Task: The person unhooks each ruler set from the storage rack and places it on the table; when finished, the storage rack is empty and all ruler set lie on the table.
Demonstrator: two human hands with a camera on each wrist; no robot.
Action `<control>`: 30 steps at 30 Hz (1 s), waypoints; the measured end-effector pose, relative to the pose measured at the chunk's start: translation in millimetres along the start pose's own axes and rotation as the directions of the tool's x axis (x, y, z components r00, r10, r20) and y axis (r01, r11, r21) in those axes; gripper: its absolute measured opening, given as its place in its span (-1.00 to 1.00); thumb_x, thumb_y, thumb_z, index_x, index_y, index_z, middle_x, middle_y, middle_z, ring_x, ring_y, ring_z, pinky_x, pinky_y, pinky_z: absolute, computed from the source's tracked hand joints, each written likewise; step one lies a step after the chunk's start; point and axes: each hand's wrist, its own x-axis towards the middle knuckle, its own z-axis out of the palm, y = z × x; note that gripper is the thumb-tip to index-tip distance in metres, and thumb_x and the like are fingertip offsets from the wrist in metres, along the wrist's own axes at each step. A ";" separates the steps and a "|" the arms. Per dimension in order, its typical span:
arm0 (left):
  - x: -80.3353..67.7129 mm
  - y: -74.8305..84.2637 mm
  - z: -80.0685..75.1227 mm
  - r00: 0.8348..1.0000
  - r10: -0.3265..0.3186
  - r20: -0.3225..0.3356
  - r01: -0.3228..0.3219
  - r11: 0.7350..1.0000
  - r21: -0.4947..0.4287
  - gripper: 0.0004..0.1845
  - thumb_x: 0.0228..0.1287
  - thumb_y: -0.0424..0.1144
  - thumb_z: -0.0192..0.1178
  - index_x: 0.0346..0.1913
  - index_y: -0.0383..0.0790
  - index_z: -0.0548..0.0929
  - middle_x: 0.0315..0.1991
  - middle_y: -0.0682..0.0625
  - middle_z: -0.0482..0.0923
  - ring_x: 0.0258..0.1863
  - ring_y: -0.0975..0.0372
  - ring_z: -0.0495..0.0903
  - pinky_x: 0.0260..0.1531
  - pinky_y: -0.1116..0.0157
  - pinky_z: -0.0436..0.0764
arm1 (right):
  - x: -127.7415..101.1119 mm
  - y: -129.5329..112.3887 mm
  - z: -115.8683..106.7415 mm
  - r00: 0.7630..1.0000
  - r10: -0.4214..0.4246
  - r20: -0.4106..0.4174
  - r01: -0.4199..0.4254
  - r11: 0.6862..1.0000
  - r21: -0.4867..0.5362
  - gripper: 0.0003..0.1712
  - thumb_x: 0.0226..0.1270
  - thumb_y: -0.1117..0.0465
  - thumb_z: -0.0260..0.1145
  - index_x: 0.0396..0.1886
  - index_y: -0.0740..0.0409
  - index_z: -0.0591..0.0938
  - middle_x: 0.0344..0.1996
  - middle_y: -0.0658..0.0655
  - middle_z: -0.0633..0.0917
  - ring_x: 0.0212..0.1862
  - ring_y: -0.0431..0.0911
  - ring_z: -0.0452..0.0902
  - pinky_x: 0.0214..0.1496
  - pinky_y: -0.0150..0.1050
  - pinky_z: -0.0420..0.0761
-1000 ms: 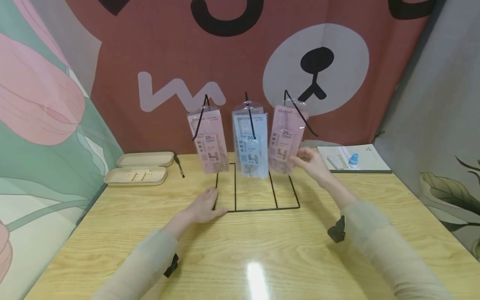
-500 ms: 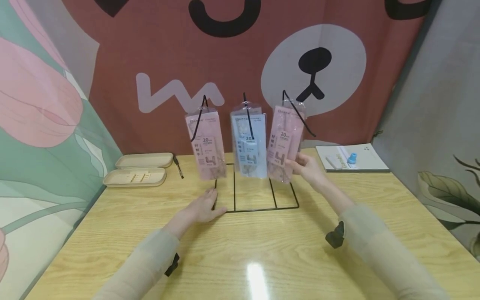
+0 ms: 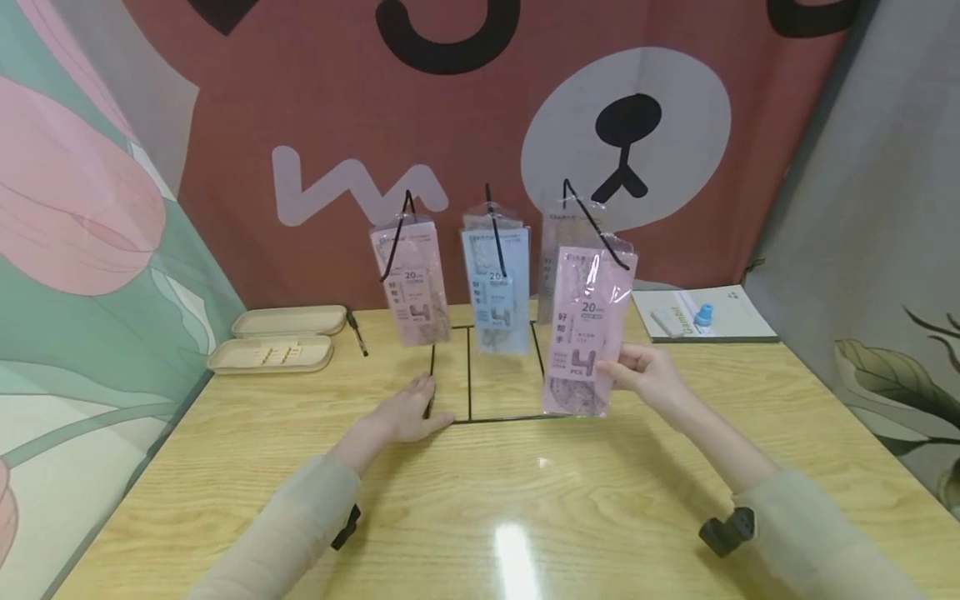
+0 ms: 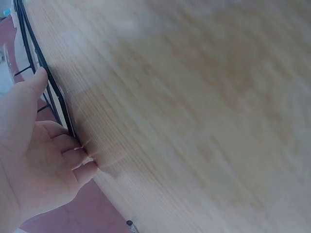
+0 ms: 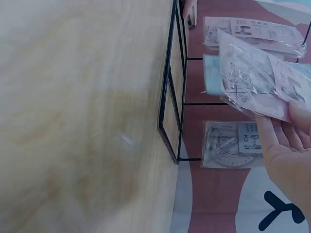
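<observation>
My right hand (image 3: 647,375) pinches the lower right edge of a pink ruler-set packet (image 3: 585,333), clear plastic with a printed card. The tip of the right hook of a black wire display stand (image 3: 470,375) overlaps the packet's top. Behind it, a greyish packet (image 3: 550,250) hangs farther back; a protractor shows through a packet (image 5: 233,150) in the right wrist view. Blue packets (image 3: 498,292) hang on the middle hook, a pink one (image 3: 411,283) on the left. My left hand (image 3: 405,412) rests at the stand's front left corner, thumb on the wire (image 4: 63,109).
An opened beige pencil case (image 3: 270,353) and a black pen (image 3: 357,333) lie at the back left. A book (image 3: 738,321) at the back right bears a small blue-capped item (image 3: 703,316). A patterned cloth (image 3: 337,100) hangs behind the wooden table (image 3: 450,508).
My right hand has drawn the pink packet forward and down along the right hook, uncovering the greyish packet behind. My left hand has stayed on the stand's corner.
</observation>
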 end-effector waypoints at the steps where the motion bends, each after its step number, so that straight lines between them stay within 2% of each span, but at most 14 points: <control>1: -0.1 -0.1 0.2 1.000 0.002 -0.001 -0.002 1.000 -0.003 -0.12 0.36 0.17 -0.03 0.44 -0.45 -0.02 0.48 -0.31 -0.13 0.47 -0.11 -0.07 0.45 -0.03 0.03 | -5.4 0.3 -1.8 1.000 0.004 0.010 -0.004 1.000 -0.006 -0.52 0.34 0.15 0.22 0.11 0.42 0.50 -0.13 0.05 0.74 -0.23 -0.29 0.69 -0.09 -0.32 0.68; 3: 0.2 -0.6 0.8 1.000 0.002 -0.002 -0.002 1.000 0.000 -0.12 0.36 0.17 -0.03 0.44 -0.45 -0.02 0.48 -0.31 -0.13 0.47 -0.11 -0.07 0.46 -0.02 0.03 | -15.8 1.1 -5.7 0.999 0.002 0.032 -0.001 1.000 -0.022 -0.53 0.36 0.15 0.20 0.11 0.43 0.50 -0.13 0.04 0.74 -0.21 -0.29 0.68 -0.07 -0.31 0.67; 5: 0.4 -1.1 1.4 1.000 0.003 -0.003 -0.003 1.000 -0.001 -0.12 0.36 0.17 -0.04 0.44 -0.45 -0.01 0.48 -0.31 -0.12 0.47 -0.11 -0.07 0.45 -0.03 0.03 | -26.0 2.2 -9.8 0.999 0.002 0.048 0.000 0.999 -0.052 -0.53 0.36 0.14 0.20 0.11 0.41 0.51 -0.14 -0.07 0.74 -0.18 -0.31 0.67 -0.04 -0.27 0.66; 10: 0.9 -1.4 2.1 1.000 0.008 -0.002 -0.008 1.000 0.005 -0.13 0.37 0.16 -0.03 0.43 -0.45 -0.01 0.47 -0.32 -0.10 0.47 -0.12 -0.05 0.45 -0.03 0.04 | -50.4 3.8 -20.9 0.994 -0.088 0.068 0.093 0.993 -0.071 -0.69 0.36 0.25 0.18 0.02 0.30 0.61 -0.19 -0.32 0.70 -0.16 -0.36 0.64 -0.07 -0.35 0.65; 12: 1.3 -1.3 2.5 1.000 0.010 0.002 -0.010 1.000 0.011 -0.13 0.36 0.17 -0.03 0.44 -0.44 -0.01 0.48 -0.31 -0.10 0.47 -0.12 -0.05 0.45 -0.03 0.05 | -59.6 4.2 -27.4 0.989 -0.131 0.070 0.137 0.987 -0.087 -0.74 0.36 0.31 0.17 -0.02 0.26 0.64 -0.19 -0.34 0.70 -0.15 -0.38 0.63 -0.11 -0.43 0.63; 15: 2.0 -0.7 2.6 1.000 0.004 0.014 -0.004 1.000 0.018 -0.12 0.36 0.18 -0.04 0.44 -0.43 -0.02 0.48 -0.29 -0.12 0.47 -0.10 -0.06 0.45 -0.02 0.03 | -71.9 6.5 -40.8 0.990 -0.131 0.054 0.137 0.983 -0.126 -0.74 0.35 0.33 0.16 -0.02 0.22 0.65 -0.18 -0.32 0.70 -0.12 -0.41 0.61 -0.10 -0.47 0.59; 18: 2.1 -0.4 2.5 1.000 -0.001 0.013 0.001 1.000 0.014 -0.11 0.36 0.18 -0.04 0.44 -0.43 -0.02 0.48 -0.29 -0.12 0.48 -0.10 -0.06 0.45 -0.02 0.03 | -79.6 10.9 -55.7 0.997 -0.079 0.003 0.079 0.986 -0.146 -0.74 0.38 0.31 0.14 -0.02 0.19 0.65 -0.20 -0.34 0.70 -0.13 -0.42 0.61 -0.11 -0.50 0.58; 21: 1.8 0.1 1.6 1.000 -0.002 0.012 0.002 1.000 0.014 -0.11 0.36 0.18 -0.04 0.44 -0.44 -0.03 0.48 -0.29 -0.13 0.48 -0.09 -0.07 0.45 -0.02 0.03 | -82.1 16.0 -68.9 0.997 0.025 -0.073 -0.038 0.984 -0.174 -0.74 0.39 0.21 0.16 -0.03 0.21 0.63 -0.28 -0.34 0.71 -0.21 -0.39 0.64 -0.16 -0.49 0.60; 23: 1.3 0.3 0.8 1.000 0.001 0.009 -0.002 1.000 0.016 -0.12 0.36 0.17 -0.04 0.44 -0.44 -0.02 0.48 -0.30 -0.13 0.48 -0.10 -0.07 0.45 -0.03 0.03 | -81.1 19.4 -75.4 0.987 0.115 -0.108 -0.135 0.972 -0.194 -0.66 0.38 0.13 0.19 -0.01 0.28 0.60 -0.31 -0.26 0.74 -0.27 -0.34 0.66 -0.19 -0.46 0.62; 27: 0.7 -0.3 -0.1 1.000 0.003 0.009 -0.003 1.000 0.009 -0.12 0.37 0.16 -0.03 0.44 -0.45 -0.02 0.48 -0.30 -0.14 0.48 -0.10 -0.08 0.45 -0.05 0.03 | -74.4 26.2 -80.6 0.953 0.283 -0.107 -0.302 0.918 -0.256 -0.43 0.31 0.02 0.25 0.03 0.46 0.51 -0.28 0.09 0.77 -0.32 -0.22 0.68 -0.24 -0.34 0.66; 30: 0.7 -0.6 -0.4 1.000 0.000 0.009 0.000 1.000 0.003 -0.12 0.36 0.16 -0.03 0.44 -0.44 -0.02 0.49 -0.29 -0.15 0.48 -0.10 -0.09 0.45 -0.05 0.02 | -67.8 30.8 -80.6 0.931 0.360 -0.067 -0.361 0.871 -0.334 -0.40 0.28 0.00 0.27 0.01 0.50 0.50 -0.27 0.23 0.75 -0.33 -0.16 0.67 -0.26 -0.28 0.66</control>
